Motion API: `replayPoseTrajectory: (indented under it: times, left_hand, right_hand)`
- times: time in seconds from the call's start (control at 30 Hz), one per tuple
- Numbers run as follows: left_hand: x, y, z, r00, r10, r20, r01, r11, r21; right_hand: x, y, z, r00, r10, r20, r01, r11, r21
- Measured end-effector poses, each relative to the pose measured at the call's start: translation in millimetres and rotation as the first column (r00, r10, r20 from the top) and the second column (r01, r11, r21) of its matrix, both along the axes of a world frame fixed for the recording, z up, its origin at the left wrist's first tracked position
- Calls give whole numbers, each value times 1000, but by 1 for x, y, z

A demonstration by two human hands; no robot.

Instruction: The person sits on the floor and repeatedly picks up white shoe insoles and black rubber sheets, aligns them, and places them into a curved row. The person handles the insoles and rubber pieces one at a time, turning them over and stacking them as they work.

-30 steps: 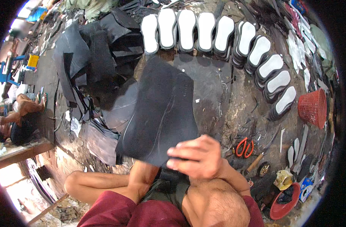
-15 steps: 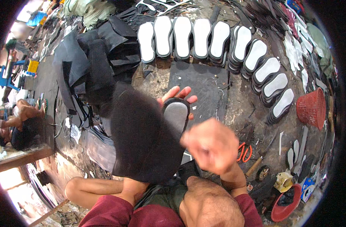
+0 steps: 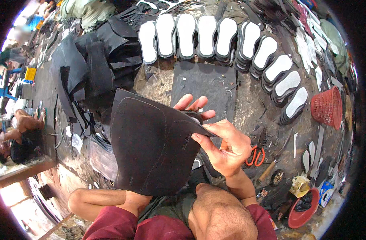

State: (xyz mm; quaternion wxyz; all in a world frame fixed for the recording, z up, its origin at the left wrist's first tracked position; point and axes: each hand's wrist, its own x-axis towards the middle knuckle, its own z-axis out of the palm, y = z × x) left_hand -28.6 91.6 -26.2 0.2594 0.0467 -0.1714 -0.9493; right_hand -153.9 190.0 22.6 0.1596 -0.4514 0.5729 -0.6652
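Observation:
A large black rubber sheet, faintly marked with a curved outline, covers my left palm and wrist. Past its far edge show the bent fingers of my left hand, curled round a shoe sole with a pale top, mostly hidden behind the sheet. My right hand pinches the sheet's right corner between thumb and fingers. Ahead, stacks of black soles with white tops stand in an arc across the floor.
Black sheet offcuts heap up at the left. On the right lie orange-handled scissors, a red perforated basket and a red basin. A dark flat board lies ahead. Another person sits at far left.
My right hand has come in to the sheet's corner and now pinches it. The sheet has turned and covers more of the sole in my left hand.

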Motion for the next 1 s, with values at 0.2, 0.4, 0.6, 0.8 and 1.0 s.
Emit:
replayPoseTrajectory:
  times: [0.2, 0.4, 0.6, 0.8, 1.0]
  left_hand:
    - [-18, 6, -20, 984, 164, -71, -159, 985, 68]
    - [42, -79, -58, 753, 401, 522, -249, 907, -338]
    - [48, -72, 42, 637, 764, 99, 244, -79, -966]
    - [29, -71, 63, 594, 377, 710, 631, 329, -703]
    - [45, -82, 40, 597, 6, 802, 604, 655, -454]
  right_hand:
    - [4, -3, -10, 984, -171, -42, 176, 949, 263]
    - [2, -1, -24, 755, 29, 655, -241, 941, 236]
    - [-18, -18, -28, 771, 146, 620, -397, 871, 289]
    - [-31, -17, -22, 773, 224, 594, -514, 770, 379]
    - [-35, -13, -36, 508, 126, 852, -581, 780, 231]
